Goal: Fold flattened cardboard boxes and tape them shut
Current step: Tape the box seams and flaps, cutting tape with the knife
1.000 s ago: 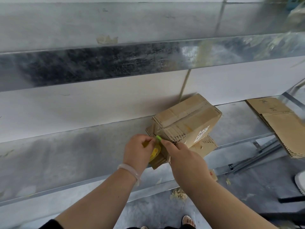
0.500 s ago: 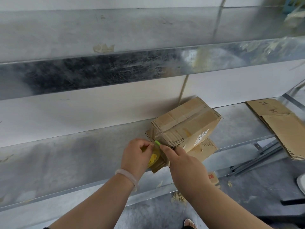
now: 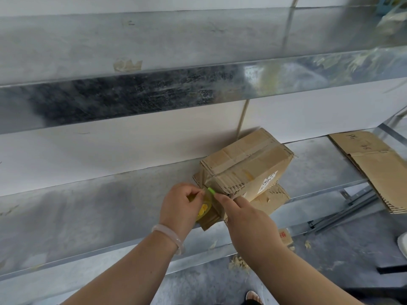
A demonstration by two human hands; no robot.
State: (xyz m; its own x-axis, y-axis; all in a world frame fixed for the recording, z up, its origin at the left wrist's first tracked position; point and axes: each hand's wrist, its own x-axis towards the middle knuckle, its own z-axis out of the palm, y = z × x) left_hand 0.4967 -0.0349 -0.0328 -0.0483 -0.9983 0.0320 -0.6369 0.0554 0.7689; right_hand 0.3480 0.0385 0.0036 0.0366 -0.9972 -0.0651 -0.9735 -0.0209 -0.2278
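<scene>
Looking down at a metal shelf (image 3: pixel 88 216), the folded cardboard box (image 3: pixel 246 166) sits on it close to the back wall. It's tipped a little because it rests on another cardboard piece (image 3: pixel 272 195) lying flatter underneath. The box has a strip of clear tape along its top seam and a white label (image 3: pixel 267 182) with handwriting on the side facing the camera; I can't read it.

Both hands are at the box's near left corner. The left hand (image 3: pixel 182 203) has its fingers curled round a yellowish tape roll (image 3: pixel 203 209), gripping it right beside the corner. The right hand (image 3: pixel 248 219) reaches in from the other side, its index finger and thumb pinching the little green tab (image 3: pixel 211 191) at the end of the tape, which touches the box's lower edge. The two hands are almost touching each other. There's a pale bracelet (image 3: pixel 169 236) on the left wrist.

Off to the right on the same shelf is a flattened cardboard box (image 3: pixel 374 164), well apart from the folded one, with scribbles on its upper flap and its near end hanging past the shelf's front edge. An upper shelf (image 3: pixel 132 100) of the same shiny metal runs across above. Down on the grey floor there's a small cardboard scrap (image 3: pixel 285 235) with red print, plus some shredded bits near it, and a sandalled foot (image 3: pixel 253 298) at the bottom edge.
</scene>
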